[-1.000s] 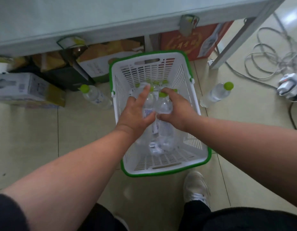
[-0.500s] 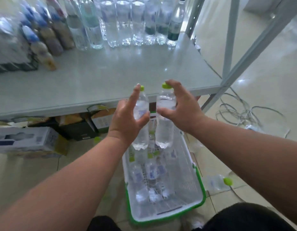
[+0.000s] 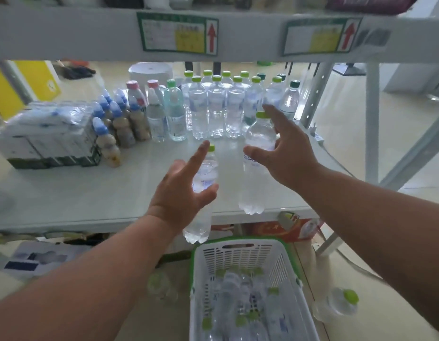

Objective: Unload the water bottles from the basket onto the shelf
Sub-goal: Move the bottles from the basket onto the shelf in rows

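Both bottles are up from the basket point(image 3: 245, 252) since a second ago, and now I've got them raised in front of the shelf point(image 3: 110, 193), higher and further forward than half a second back. My left hand point(image 3: 186, 190) wraps the left bottle point(image 3: 206, 168) around its middle, forefinger stretched up beside the green cap. My right hand point(image 3: 287, 153) grips the right bottle point(image 3: 255, 168) by its upper body, forefinger reaching past the cap. Both bottles hang upright, bases at about the shelf's front edge; neither is set down yet.

How far along? I'd say midway or a bit over. A row of green-capped bottles point(image 3: 216, 104) already stands at the back of the shelf, packed close, so a good share looks done. But the basket below holds a heap more, lying on their sides and blurred, count unclear. One loose bottle point(image 3: 341, 303) lies on the floor just right of the basket.

Materials: the bottles are clear thin plastic, ribbed and petal-footed at the base, likely to dent under a hard squeeze. Caps are small, lime green. The basket is white slotted plastic with a green rim. The shelf is smooth, pale and faintly glossy, so bases should slide easily into line.
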